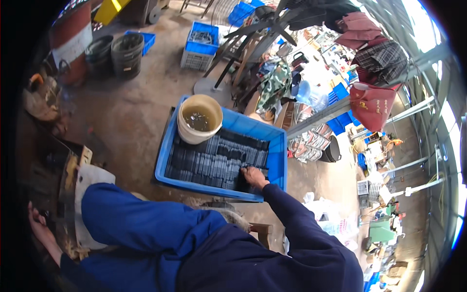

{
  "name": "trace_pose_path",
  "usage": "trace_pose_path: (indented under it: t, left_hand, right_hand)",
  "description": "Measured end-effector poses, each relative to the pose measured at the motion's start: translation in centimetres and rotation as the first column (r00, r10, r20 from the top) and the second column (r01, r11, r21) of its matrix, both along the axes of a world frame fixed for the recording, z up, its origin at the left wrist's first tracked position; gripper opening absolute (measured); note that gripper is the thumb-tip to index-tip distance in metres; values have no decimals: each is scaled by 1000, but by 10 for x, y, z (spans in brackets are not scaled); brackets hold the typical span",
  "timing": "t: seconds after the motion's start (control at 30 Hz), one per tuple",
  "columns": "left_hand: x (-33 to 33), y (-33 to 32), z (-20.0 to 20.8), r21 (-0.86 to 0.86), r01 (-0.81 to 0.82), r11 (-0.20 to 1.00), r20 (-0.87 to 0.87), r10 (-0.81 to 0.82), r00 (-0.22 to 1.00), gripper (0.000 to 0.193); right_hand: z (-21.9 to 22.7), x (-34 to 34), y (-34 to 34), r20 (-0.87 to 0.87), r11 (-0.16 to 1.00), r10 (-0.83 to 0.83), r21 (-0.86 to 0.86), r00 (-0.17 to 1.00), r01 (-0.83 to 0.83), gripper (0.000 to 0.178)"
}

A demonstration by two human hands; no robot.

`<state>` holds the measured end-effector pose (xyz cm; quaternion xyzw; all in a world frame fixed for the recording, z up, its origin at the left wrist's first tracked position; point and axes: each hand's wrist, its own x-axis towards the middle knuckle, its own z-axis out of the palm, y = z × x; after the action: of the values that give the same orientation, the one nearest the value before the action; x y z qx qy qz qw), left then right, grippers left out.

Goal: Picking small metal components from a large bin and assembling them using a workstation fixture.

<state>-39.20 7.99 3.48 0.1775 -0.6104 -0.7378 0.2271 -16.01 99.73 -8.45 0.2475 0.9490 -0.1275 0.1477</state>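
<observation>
A blue plastic crate [278, 160] stands in front of me, holding tight rows of thin dark flat pieces [209, 163]. My right hand [254, 177] reaches into its near right part, fingers curled down onto the pieces at the end of a row. The fingertips are partly hidden there; a dark flat piece seems to be gripped. At the far left rim, low beside my leg, is my left hand [40, 226], its fingers apart and slightly bent. A small dark patch shows beside those fingers, too dim to identify. A cream bucket [187, 127] with murky liquid rests over the crate's far left part.
Two black buckets [127, 56] and a blue bin on a grey crate [197, 59] stand beyond. A dark-legged stand [228, 65] rises behind the crate. A metal post [316, 117] crosses at right, with a red bag [372, 106] hanging by it. White plastic bags [331, 214] lie right.
</observation>
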Motion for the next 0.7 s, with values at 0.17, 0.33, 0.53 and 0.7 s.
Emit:
trace_pose_path:
  t: [0.17,0.33,0.53,0.7]
  left_hand:
    - [3,35,33,141,-133,981,20,131,991,35]
    - [0,34,33,139,-103,985,-35,109,993,35]
    - [23,51,55,106,-196,975,-17,199,980,35]
    - [23,43,47,104,-174,979,-4,176,984,35]
  right_hand:
    - [-6,1,2,-133,923,354,209,926,-323,37]
    - [-21,-4,8,-234,994,-108,-53,966,98,25]
    - [19,-25,-26,4,655,-584,-588,812,474,25]
    - [19,-8,-15,99,347,-720,-806,687,480,19]
